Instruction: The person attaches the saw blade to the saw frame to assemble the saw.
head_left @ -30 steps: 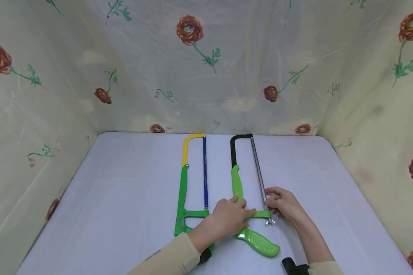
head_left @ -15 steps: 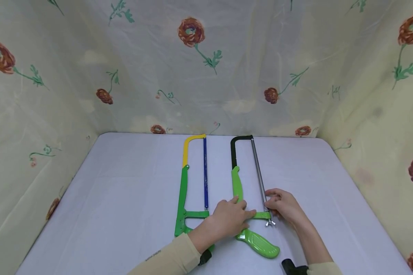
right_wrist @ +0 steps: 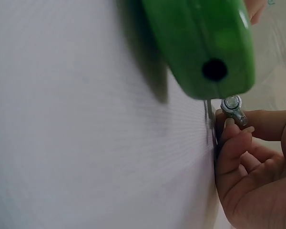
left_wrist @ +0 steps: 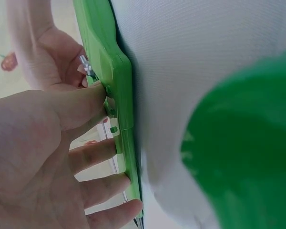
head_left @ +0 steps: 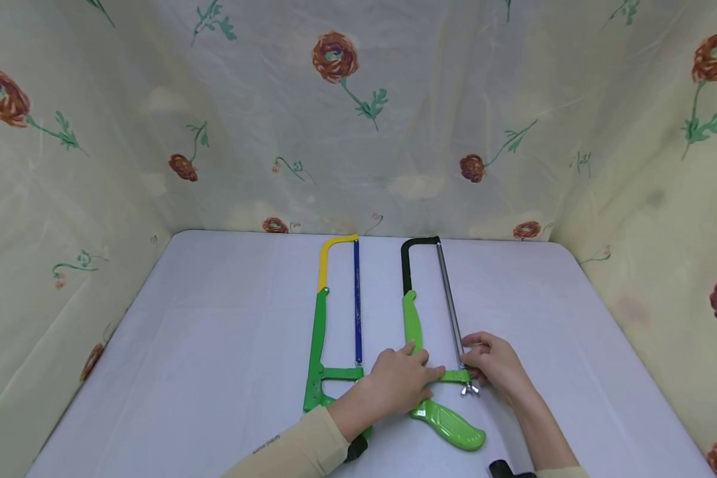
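A hacksaw with a black-and-green frame (head_left: 411, 325), a silver blade (head_left: 448, 299) and a light green handle (head_left: 451, 425) lies flat on the white table (head_left: 215, 345). My left hand (head_left: 397, 382) lies on its frame just above the handle, fingers fairly straight. In the left wrist view the thumb (left_wrist: 81, 102) presses the edge of the green frame (left_wrist: 117, 86). My right hand (head_left: 492, 365) has curled fingers that pinch the near end of the blade, beside the wing nut (head_left: 471, 389). In the right wrist view the fingertips (right_wrist: 231, 136) sit against the nut (right_wrist: 232, 106) below the handle (right_wrist: 205, 43).
A second hacksaw (head_left: 318, 332) with a green-and-yellow frame and a blue blade (head_left: 356, 305) lies parallel on the left, its handle under my left forearm. Floral cloth (head_left: 358, 133) walls in the table at the back and both sides.
My right hand has slid a little nearer along the blade toward the wing nut. The left hand and both saws have stayed put.
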Available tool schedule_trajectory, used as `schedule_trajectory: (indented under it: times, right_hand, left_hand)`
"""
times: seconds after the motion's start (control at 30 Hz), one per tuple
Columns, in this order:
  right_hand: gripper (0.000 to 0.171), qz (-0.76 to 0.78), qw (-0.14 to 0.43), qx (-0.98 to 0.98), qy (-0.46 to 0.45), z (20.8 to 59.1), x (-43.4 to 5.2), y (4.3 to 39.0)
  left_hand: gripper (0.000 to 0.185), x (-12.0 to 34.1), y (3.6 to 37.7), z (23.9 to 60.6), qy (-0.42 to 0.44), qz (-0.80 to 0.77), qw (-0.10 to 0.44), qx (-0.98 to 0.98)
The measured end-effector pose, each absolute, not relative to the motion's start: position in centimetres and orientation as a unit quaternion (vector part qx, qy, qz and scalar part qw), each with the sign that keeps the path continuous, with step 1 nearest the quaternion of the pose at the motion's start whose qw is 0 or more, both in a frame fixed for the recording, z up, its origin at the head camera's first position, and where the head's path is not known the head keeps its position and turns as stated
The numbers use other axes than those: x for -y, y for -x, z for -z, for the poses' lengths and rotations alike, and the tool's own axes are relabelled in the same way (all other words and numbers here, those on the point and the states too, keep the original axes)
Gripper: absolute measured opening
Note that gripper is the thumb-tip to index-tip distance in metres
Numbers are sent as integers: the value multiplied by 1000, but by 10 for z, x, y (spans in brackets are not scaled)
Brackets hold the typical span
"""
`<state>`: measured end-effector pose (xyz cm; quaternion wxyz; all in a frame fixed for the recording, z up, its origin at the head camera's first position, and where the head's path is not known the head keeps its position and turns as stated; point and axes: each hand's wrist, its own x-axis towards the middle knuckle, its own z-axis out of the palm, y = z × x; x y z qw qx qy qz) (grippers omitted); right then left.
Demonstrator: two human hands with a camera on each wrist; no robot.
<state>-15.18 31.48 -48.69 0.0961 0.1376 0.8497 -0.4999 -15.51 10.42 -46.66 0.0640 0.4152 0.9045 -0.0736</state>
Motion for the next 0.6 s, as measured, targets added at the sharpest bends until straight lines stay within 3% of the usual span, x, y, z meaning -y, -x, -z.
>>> schedule_trajectory:
  times: [0.6]
  right_hand:
    - [27, 451, 54, -878, -154, 482, -313, 142]
  left_hand:
    - [48, -105, 155, 464, -410, 65, 68, -907]
